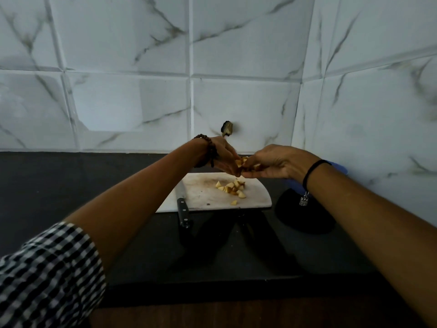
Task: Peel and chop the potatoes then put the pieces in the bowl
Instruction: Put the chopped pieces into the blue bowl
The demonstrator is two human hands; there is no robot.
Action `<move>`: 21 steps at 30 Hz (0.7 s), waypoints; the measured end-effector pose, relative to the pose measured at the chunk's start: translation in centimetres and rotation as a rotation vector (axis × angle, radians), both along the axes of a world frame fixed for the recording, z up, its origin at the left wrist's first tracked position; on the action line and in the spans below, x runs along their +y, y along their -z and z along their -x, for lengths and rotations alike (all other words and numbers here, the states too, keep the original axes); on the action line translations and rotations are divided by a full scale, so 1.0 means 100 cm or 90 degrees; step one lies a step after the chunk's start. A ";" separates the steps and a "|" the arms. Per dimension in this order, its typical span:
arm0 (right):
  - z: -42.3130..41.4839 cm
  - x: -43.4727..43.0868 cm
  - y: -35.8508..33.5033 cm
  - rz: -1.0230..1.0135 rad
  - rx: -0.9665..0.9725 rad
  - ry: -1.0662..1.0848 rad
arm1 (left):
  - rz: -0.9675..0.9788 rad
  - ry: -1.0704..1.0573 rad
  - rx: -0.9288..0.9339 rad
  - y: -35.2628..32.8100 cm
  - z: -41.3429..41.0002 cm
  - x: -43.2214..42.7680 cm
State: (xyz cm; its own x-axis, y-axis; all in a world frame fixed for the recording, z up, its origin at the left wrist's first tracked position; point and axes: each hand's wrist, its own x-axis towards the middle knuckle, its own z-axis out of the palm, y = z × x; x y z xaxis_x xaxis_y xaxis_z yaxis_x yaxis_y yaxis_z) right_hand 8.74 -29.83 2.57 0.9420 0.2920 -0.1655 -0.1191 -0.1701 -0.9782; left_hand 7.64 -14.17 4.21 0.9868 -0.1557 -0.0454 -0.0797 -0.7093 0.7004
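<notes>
Left hand (222, 155), right hand (276, 162) cup potato pieces (240, 162) | pale-yellow, brown-edged

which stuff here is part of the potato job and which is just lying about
Job: potato pieces cupped in left hand and right hand; loose pieces; board; knife; blue thing, perhaps the bowl.
Lying about: dark wall fitting.
</notes>
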 end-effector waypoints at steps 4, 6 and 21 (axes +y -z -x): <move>0.002 -0.015 -0.015 -0.061 -0.015 0.005 | 0.019 0.005 -0.017 -0.019 -0.003 -0.015; 0.005 -0.027 -0.024 -0.080 -0.026 0.008 | 0.007 0.017 -0.037 -0.029 -0.003 -0.026; 0.010 -0.117 -0.034 0.165 -0.060 0.190 | -0.020 0.121 -0.074 -0.016 -0.028 -0.139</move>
